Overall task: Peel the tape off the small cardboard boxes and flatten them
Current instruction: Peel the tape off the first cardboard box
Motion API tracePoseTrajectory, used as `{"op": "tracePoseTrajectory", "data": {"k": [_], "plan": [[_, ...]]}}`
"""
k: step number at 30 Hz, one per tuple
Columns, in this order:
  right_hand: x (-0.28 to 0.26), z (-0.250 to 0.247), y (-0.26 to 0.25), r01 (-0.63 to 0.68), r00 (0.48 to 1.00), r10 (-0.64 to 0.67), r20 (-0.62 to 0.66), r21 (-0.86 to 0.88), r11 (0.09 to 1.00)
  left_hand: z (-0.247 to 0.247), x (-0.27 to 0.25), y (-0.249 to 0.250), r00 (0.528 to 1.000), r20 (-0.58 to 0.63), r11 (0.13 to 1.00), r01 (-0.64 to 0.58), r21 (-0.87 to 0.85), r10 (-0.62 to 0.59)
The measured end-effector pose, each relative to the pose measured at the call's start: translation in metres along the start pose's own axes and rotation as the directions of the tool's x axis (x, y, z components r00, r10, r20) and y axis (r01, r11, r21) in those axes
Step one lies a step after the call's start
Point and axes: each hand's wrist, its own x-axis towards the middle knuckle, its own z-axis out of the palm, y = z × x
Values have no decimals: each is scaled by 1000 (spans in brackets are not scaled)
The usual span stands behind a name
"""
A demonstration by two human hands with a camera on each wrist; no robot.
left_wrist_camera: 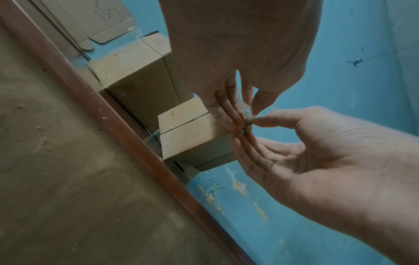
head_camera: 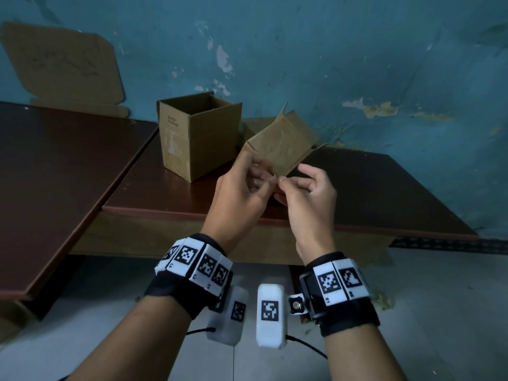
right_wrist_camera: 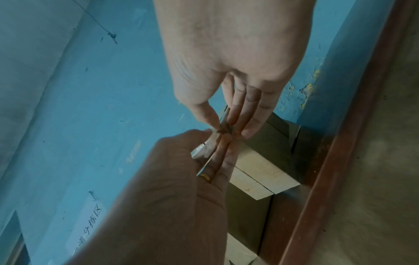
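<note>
A small cardboard box (head_camera: pixel 280 144) with loose flaps sits tilted on the dark brown table (head_camera: pixel 384 188), just behind both hands. In the left wrist view its closed end (left_wrist_camera: pixel 190 136) shows a bare seam. A crumpled strip of clear tape (right_wrist_camera: pixel 204 148) is stretched between the hands above the table's front edge. My left hand (head_camera: pixel 259 177) pinches one end of the tape (left_wrist_camera: pixel 247 112) between thumb and fingers. My right hand (head_camera: pixel 288 184) pinches the other end with thumb and forefinger. Whether any finger touches the box I cannot tell.
A taller open cardboard box (head_camera: pixel 192 138) stands upright left of the small one. Flattened cardboard (head_camera: pixel 63 64) leans on the blue wall at the far left, above a second brown table (head_camera: pixel 55 160). Grey floor lies below the hands.
</note>
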Motion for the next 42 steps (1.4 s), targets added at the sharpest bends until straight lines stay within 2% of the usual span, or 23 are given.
{"op": "tracePoseTrajectory", "data": {"k": [3,5,8,12,17,21,23,27,30,34,38,42], "plan": [[-1,0,3,56,998,-54,28,-103,993,0,0,-1,994,-30,983,-98,154,104],[-1,1,4,111,994,-107,38,-160,981,1,1,-3,992,-47,971,-102,217,115],[-4,3,5,222,975,-212,72,-201,954,1,3,-6,991,-87,970,-83,228,105],[-6,7,7,391,920,-377,105,-298,871,0,5,-9,980,-157,966,-81,245,122],[-2,6,8,434,895,-442,55,-330,838,-4,2,-1,983,-146,955,-66,288,112],[0,6,8,479,872,-487,54,-303,824,-4,0,0,960,-201,954,-136,267,193],[1,5,9,487,867,-496,46,-289,824,-5,2,0,955,-226,965,-139,222,190],[0,6,10,514,853,-518,62,-268,815,-7,5,0,947,-207,897,-141,419,245],[0,8,12,514,854,-518,51,-244,823,-8,5,-1,954,-178,875,-134,465,241],[-1,9,11,448,893,-450,34,-169,878,-9,7,-1,948,-144,863,-185,471,283],[-4,5,5,343,939,-340,48,-71,937,-10,8,-9,960,-129,873,-163,459,247],[-8,3,0,320,944,-316,98,-28,947,-9,9,-11,968,-113,901,-162,403,224]]}}
